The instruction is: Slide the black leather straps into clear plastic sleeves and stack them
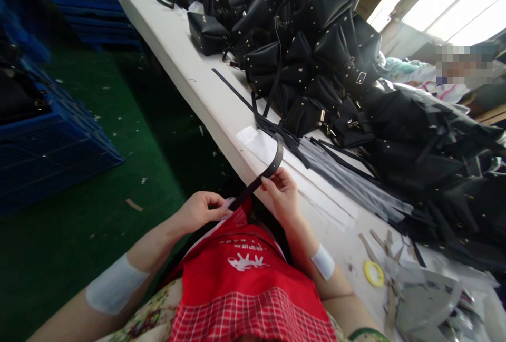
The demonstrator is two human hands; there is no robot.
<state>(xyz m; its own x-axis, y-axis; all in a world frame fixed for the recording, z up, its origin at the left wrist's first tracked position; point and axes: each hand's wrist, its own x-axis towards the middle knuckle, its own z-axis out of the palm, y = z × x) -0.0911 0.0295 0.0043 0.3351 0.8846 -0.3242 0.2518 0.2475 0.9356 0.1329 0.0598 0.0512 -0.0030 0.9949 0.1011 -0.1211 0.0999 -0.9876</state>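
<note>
A black bag strap (272,165) runs between my two hands at the table's near edge. Its far end curls upward and shows small holes. My right hand (282,192) pinches the strap partway along, thumb on top. The lower end is held in the closed fingers of my left hand (204,210), with a bit of clear film (227,205) at the fingertips. Beyond the curled end lies a white sheet (259,142). More black straps (284,142) lie on the table just past it, and some straps in clear plastic sleeves (351,184) lie to the right.
Black bags with metal fittings (300,57) are heaped along the white table (177,62). A yellow tape roll (373,273), paper strips (369,247) and a grey plastic bag (427,300) lie at the right. Blue crates (59,142) stand on the green floor. A person (446,73) is across the table.
</note>
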